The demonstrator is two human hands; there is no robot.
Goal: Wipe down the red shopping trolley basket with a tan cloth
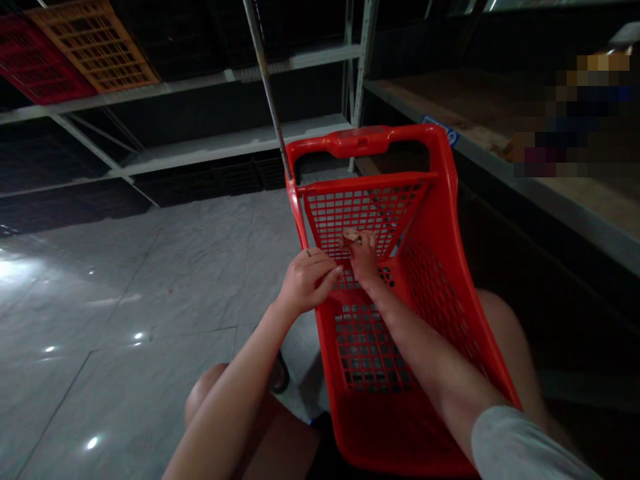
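A red plastic shopping basket (345, 427) with grid walls and a long pull handle (273, 93) stands in front of me. My left hand (307, 280) is closed over its left rim, with a dark ring on one finger. Inside the basket, my right hand (365, 257) grips a small crumpled tan-and-brown wad (351, 236) against the far grid panel (367, 210). Whether the wad is cloth or paper cannot be made out. My fingers hide part of it.
Grey floor tiles (165, 280) stretch to the left. Metal shelving (200, 150) stands at the back with a yellow crate (103, 40), a red crate (40, 60) and dark crates. A low ledge (545, 187) runs along the right, where a blurred patch covers something.
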